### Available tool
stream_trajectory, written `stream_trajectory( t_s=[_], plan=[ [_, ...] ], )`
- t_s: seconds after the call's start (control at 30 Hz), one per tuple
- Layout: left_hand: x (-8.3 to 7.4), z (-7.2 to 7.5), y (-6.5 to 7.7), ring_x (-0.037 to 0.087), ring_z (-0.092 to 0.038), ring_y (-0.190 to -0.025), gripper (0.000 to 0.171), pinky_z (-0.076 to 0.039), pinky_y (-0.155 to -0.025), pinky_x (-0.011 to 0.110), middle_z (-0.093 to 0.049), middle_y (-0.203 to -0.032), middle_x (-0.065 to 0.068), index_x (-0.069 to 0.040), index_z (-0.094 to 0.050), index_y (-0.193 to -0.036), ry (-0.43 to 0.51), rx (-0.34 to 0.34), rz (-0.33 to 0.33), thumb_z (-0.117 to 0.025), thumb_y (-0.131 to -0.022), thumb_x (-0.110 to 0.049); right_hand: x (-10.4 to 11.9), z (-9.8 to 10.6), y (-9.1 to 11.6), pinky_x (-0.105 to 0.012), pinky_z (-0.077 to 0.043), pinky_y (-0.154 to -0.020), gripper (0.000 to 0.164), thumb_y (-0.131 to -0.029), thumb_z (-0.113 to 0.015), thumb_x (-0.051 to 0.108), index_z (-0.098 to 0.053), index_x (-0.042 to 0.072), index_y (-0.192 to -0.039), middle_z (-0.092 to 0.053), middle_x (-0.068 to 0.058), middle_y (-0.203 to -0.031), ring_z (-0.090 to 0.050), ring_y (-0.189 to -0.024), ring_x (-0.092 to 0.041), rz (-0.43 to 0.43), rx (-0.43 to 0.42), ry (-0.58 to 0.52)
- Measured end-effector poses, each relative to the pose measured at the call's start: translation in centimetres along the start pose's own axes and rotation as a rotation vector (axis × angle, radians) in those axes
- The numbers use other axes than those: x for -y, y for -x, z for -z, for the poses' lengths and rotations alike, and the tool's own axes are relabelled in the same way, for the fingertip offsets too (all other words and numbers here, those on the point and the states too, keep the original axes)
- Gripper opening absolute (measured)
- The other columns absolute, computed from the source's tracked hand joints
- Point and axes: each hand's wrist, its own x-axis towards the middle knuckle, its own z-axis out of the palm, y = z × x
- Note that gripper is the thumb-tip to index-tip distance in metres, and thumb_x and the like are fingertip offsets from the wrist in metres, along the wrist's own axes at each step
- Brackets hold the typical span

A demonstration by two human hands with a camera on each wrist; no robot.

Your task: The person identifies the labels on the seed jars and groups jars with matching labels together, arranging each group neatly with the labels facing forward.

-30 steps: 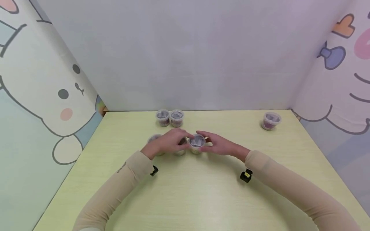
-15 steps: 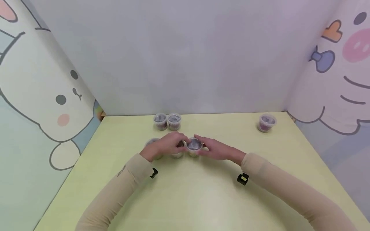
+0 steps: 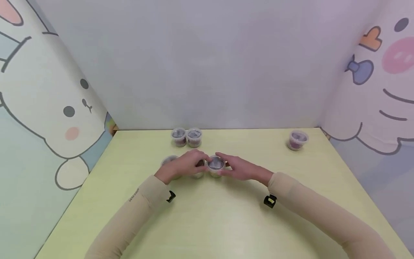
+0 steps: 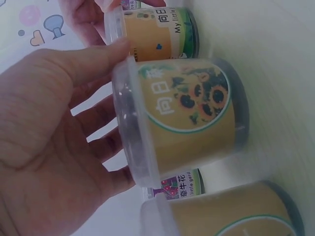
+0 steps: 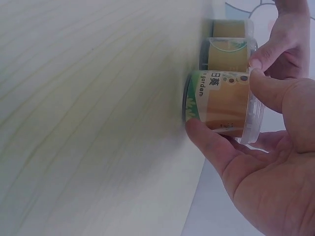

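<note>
Three clear-lidded plastic cups with sunflower labels stand in a row mid-table. My left hand [image 3: 188,162] reaches over the row, its thumb and fingers curved round the lid of the middle cup [image 4: 189,110]. Its thumb tip lies where the middle and right cups meet. With thumb and fingers, my right hand [image 3: 242,167] grips the right-hand cup [image 5: 226,105], which is upright on the table against its neighbour. Partly hidden under my left wrist is the left-hand cup [image 3: 169,159], with a narrow gap to the middle one.
Behind the row, two purple-labelled cups, a left one [image 3: 179,136] and a right one [image 3: 194,137], stand side by side. Another purple cup [image 3: 297,140] stands at the back right of the pale yellow table [image 3: 207,216]. Printed curtains [image 3: 207,64] border the back and sides.
The right-hand cup and both hands have shifted only slightly, to the left along the row. The head view has tilted a little. Both hands keep their places on the cups.
</note>
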Motion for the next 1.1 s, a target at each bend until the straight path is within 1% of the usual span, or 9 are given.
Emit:
stream_trajectory(
  t_s=[0.1, 0.2, 0.33, 0.43, 0.57, 0.7, 0.8, 0.97, 1.1],
  plan=[
    [0.3, 0.1, 0.2, 0.018, -0.056, -0.094, 0.030, -0.049, -0.088, 0.035, -0.069, -0.113, 0.005, -0.004, -0.070, -0.124, 0.004, -0.016, -0.013, -0.072, -0.097, -0.016, 0.2, 0.0, -0.2, -0.043, -0.052, -0.094, 0.074, -0.103, -0.063, 0.029, -0.026, -0.004, -0.157, -0.053, -0.017, -0.143, -0.061, -0.119, -0.029, -0.012, 0.002, -0.016],
    [0.4, 0.1, 0.2, 0.018, -0.057, -0.090, 0.030, -0.050, -0.086, 0.034, -0.069, -0.112, 0.006, -0.003, -0.069, -0.124, 0.010, -0.026, -0.043, -0.072, -0.097, -0.016, 0.3, 0.1, -0.2, -0.044, -0.052, -0.095, 0.075, -0.103, -0.063, 0.029, -0.025, -0.003, -0.158, -0.052, -0.017, -0.145, -0.060, -0.121, -0.030, -0.028, 0.002, -0.029],
    [0.4, 0.0, 0.1, 0.017, -0.059, -0.090, 0.030, -0.051, -0.086, 0.034, -0.070, -0.112, 0.007, -0.002, -0.069, -0.124, 0.005, -0.021, -0.063, -0.071, -0.097, -0.015, 0.2, 0.0, 0.0, -0.044, -0.052, -0.097, 0.076, -0.102, -0.065, 0.029, -0.024, 0.000, -0.159, -0.050, -0.016, -0.148, -0.059, -0.123, -0.031, -0.046, 0.005, -0.055],
    [0.4, 0.0, 0.1, 0.015, -0.057, -0.090, 0.031, -0.050, -0.085, 0.033, -0.070, -0.112, 0.006, -0.003, -0.069, -0.125, -0.002, -0.015, -0.060, -0.071, -0.097, -0.016, -0.2, -0.2, 0.1, -0.043, -0.052, -0.098, 0.077, -0.102, -0.065, 0.031, -0.024, 0.002, -0.160, -0.050, -0.015, -0.148, -0.059, -0.124, -0.030, -0.050, 0.000, -0.065],
    [0.4, 0.1, 0.1, 0.012, -0.054, -0.085, 0.032, -0.049, -0.080, 0.031, -0.069, -0.109, 0.004, -0.004, -0.068, -0.127, -0.005, -0.002, -0.063, -0.070, -0.098, -0.017, -0.2, -0.3, 0.0, -0.043, -0.050, -0.099, 0.077, -0.102, -0.065, 0.030, -0.023, 0.002, -0.160, -0.048, -0.014, -0.150, -0.058, -0.126, -0.030, -0.055, -0.002, -0.088],
    [0.5, 0.3, 0.1, 0.011, -0.055, -0.083, 0.033, -0.049, -0.079, 0.029, -0.069, -0.109, 0.003, -0.004, -0.066, -0.128, 0.007, 0.006, -0.071, -0.070, -0.098, -0.017, 0.0, -0.3, -0.1, -0.045, -0.049, -0.102, 0.078, -0.101, -0.066, 0.028, -0.022, 0.004, -0.161, -0.047, -0.013, -0.151, -0.056, -0.128, -0.029, -0.060, -0.012, -0.104],
    [0.6, 0.5, 0.1, 0.012, -0.055, -0.083, 0.034, -0.050, -0.079, 0.030, -0.069, -0.109, 0.003, -0.004, -0.066, -0.130, 0.003, 0.011, -0.064, -0.069, -0.099, -0.018, 0.1, -0.3, -0.1, -0.046, -0.047, -0.105, 0.078, -0.101, -0.066, 0.030, -0.021, 0.007, -0.162, -0.047, -0.012, -0.152, -0.053, -0.131, -0.029, -0.057, -0.012, -0.106],
    [0.5, 0.7, 0.2, 0.012, -0.058, -0.089, 0.038, -0.051, -0.085, 0.032, -0.068, -0.114, 0.003, -0.006, -0.064, -0.133, 0.001, 0.035, -0.061, -0.069, -0.099, -0.023, -0.1, -0.3, 0.4, -0.046, -0.046, -0.107, 0.077, -0.102, -0.065, 0.028, -0.022, 0.007, -0.161, -0.042, -0.013, -0.155, -0.051, -0.134, -0.031, -0.043, -0.022, -0.135],
    [0.2, 1.1, 0.1, 0.009, -0.064, -0.089, 0.042, -0.053, -0.088, 0.033, -0.067, -0.119, 0.003, -0.008, -0.061, -0.137, 0.030, 0.057, -0.031, -0.068, -0.100, -0.026, -0.4, -0.4, 0.5, -0.046, -0.045, -0.108, 0.076, -0.102, -0.065, 0.025, -0.022, 0.006, -0.161, -0.036, -0.015, -0.159, -0.049, -0.136, -0.033, -0.017, -0.029, -0.178]
  ],
)
